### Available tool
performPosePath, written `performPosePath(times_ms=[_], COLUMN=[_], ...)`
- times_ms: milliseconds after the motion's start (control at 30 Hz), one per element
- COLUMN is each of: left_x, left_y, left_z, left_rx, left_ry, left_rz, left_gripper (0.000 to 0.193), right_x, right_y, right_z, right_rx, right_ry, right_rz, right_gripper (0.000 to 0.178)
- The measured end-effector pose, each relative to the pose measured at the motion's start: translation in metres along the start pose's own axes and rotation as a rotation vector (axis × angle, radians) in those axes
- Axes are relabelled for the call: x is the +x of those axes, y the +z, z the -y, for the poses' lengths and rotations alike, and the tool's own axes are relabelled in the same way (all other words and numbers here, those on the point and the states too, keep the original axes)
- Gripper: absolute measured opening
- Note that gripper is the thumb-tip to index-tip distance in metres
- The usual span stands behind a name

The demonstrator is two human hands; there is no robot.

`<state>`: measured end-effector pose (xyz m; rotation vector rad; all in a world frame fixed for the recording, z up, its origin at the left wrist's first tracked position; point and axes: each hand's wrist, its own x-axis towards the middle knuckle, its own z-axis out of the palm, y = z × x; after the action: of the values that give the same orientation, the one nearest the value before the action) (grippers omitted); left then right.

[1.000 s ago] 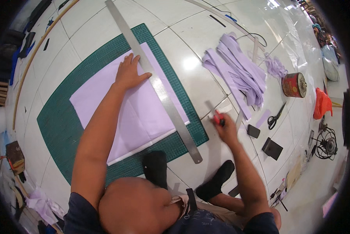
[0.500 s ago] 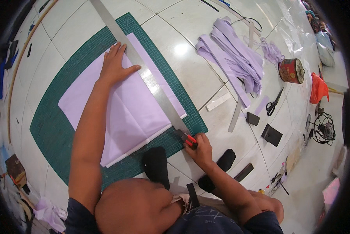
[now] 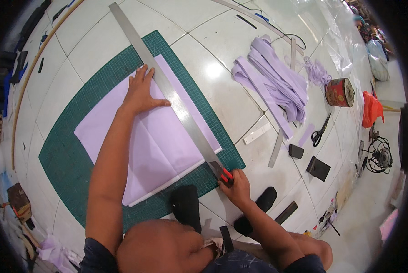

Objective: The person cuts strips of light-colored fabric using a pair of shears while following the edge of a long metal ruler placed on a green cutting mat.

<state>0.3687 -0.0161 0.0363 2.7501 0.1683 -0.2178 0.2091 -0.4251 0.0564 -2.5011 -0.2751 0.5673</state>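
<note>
Folded lilac cloth (image 3: 160, 148) lies on a green cutting mat (image 3: 65, 175) on the floor. A long metal ruler (image 3: 182, 110) runs slantwise across the cloth, a narrow strip of cloth showing to its right. My left hand (image 3: 142, 93) is spread flat on the cloth, its fingertips and thumb against the ruler's left edge. In my right hand (image 3: 237, 187) is a red and black utility knife (image 3: 225, 176). The knife's front end is at the ruler's near end, just below the cloth's near edge. The blade's exact contact is hard to make out.
Bundled lilac strips (image 3: 276, 68) lie at the right, near a round tin (image 3: 339, 92), black scissors (image 3: 320, 130), a short white ruler (image 3: 257, 133) and dark blocks (image 3: 318, 168). My socked foot (image 3: 185, 207) rests at the mat's near edge. A long curved stick (image 3: 24, 86) lies left.
The whole view has shifted, so the scene sits lower in the picture. Both hands, the ruler and the knife keep nearly the same places on the cloth and mat.
</note>
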Motion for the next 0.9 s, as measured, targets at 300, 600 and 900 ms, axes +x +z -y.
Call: performPosePath(times_ms=[300, 600, 900], left_x=[0.001, -0.002, 0.001], left_y=[-0.005, -0.001, 0.001], left_z=[-0.009, -0.009, -0.007], left_rx=[0.048, 0.038, 0.039], left_ry=[-0.073, -0.062, -0.069], left_rz=[0.049, 0.017, 0.01], left_gripper=[0.131, 0.126, 0.131], right_x=[0.104, 0.115, 0.097], right_y=[-0.056, -0.063, -0.058], right_z=[-0.054, -0.062, -0.068], right_rx=[0.196, 0.095, 0.556], right_ry=[0.319, 0.249, 0.409], right_rz=[-0.468, -0.409, -0.399], right_gripper=[0.038, 0.058, 0.036])
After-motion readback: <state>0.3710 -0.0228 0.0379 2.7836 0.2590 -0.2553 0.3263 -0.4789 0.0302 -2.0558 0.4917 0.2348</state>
